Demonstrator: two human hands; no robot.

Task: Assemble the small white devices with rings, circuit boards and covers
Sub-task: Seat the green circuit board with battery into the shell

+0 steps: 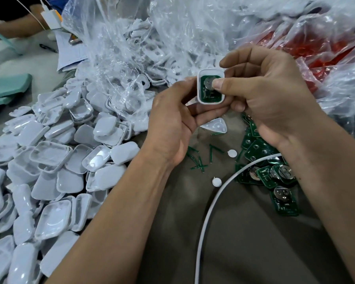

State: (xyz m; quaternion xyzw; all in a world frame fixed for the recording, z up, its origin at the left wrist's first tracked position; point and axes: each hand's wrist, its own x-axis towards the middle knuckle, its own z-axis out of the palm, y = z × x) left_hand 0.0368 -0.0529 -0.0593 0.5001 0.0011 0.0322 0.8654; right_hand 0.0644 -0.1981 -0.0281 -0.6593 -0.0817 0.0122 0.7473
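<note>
A dull brown bench (244,232) carried clear plastic bags (152,33), a heap of white shells (55,160) at left and loose green circuit boards (275,177) at right. Above it, both hands held a white device (211,87), open face toward the camera, long axis roughly upright. The left hand (172,128) pinched its edge; the right hand (275,99) curled around it, thumb pressing the fitted board.
</note>
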